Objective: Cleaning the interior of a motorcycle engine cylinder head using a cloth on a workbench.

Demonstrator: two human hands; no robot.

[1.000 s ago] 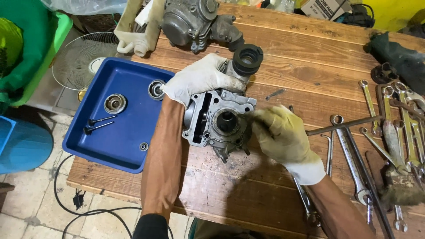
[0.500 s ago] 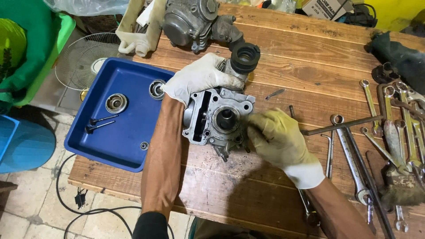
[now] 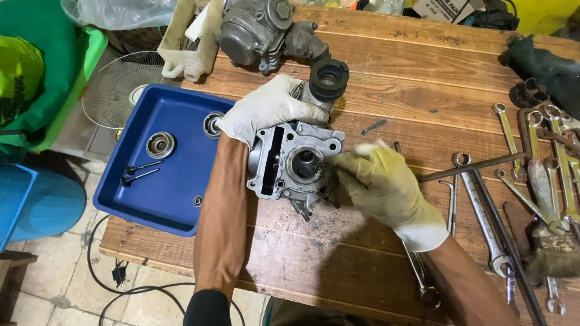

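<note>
Hands (image 3: 380,184) | right one, fingers curled narrow, picking at side of cylinder head (image 3: 296,163) | left hand (image 3: 266,108), fingers wrapped over top, steadying it on wooden table (image 3: 423,78) | probably cleaning; next needing firm hold | blue tray (image 3: 175,199) lying left

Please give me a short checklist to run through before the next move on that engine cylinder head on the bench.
1. Cylinder head steadied: ok, the left hand grips its top edge.
2. Right hand placed at the work: ok, its fingertips touch the head's right side.
3. Both hands gloved: ok.
4. What the right hand pinches: cannot tell, the glove hides it.
5. Loose parts contained: ok, two valves and round fittings lie in the blue tray.
6. Wrenches within reach: ok, spread on the wooden bench to the right.
</note>
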